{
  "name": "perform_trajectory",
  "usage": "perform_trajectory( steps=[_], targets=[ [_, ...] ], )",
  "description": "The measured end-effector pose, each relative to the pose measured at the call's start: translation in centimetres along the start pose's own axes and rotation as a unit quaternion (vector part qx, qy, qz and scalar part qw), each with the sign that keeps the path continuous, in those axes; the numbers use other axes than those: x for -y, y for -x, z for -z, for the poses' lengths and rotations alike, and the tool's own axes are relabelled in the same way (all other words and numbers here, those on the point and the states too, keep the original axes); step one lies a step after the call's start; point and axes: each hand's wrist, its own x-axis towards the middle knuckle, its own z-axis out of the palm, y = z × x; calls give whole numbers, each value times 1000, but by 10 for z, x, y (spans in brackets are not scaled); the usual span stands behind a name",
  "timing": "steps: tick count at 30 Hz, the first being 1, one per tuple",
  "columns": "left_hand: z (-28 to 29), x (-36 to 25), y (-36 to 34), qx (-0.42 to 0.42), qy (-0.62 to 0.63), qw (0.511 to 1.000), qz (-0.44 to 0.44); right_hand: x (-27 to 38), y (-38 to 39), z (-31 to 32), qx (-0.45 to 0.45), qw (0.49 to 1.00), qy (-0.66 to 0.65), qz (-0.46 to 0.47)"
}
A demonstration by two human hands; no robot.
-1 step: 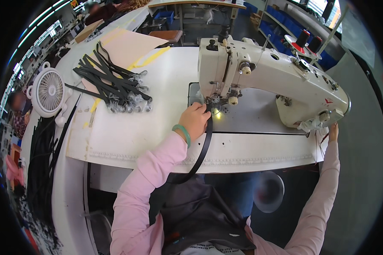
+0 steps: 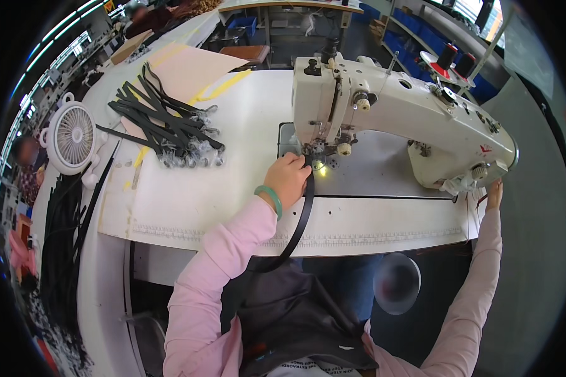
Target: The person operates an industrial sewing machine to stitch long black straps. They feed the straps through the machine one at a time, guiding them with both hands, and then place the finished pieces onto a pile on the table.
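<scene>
The left arm, in a pink sleeve, reaches forward and up from the lower edge, bent slightly at the elbow, with a green bangle at the wrist. The left hand (image 2: 287,179) is curled, knuckles up, fingers (image 2: 297,162) closed and tucked forward. The right arm stretches far out to the right, nearly straight; the right hand (image 2: 494,193) points upward, fingers together, their grip hidden.

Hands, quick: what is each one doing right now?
Left hand: closed on the black strap by the sewing machine needle.
Right hand: at the machine's handwheel end; grip cannot be told.
</scene>
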Motion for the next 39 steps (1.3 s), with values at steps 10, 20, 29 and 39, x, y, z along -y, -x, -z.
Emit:
perform_trajectory(
  steps=[10, 20, 29, 39],
  targets=[
    [5, 2, 5, -19, -5, 1000, 25, 79, -73, -39, 57, 970, 213, 101],
    [5, 3, 0, -15, -1, 999, 31, 64, -121, -22, 141, 909, 371, 129],
    [5, 5, 3, -3, -10, 999, 33, 59, -90, -34, 82, 974, 210, 13],
    [7, 9, 12, -7, -48, 998, 38, 63, -50, -53, 131, 977, 133, -98]
  ],
)
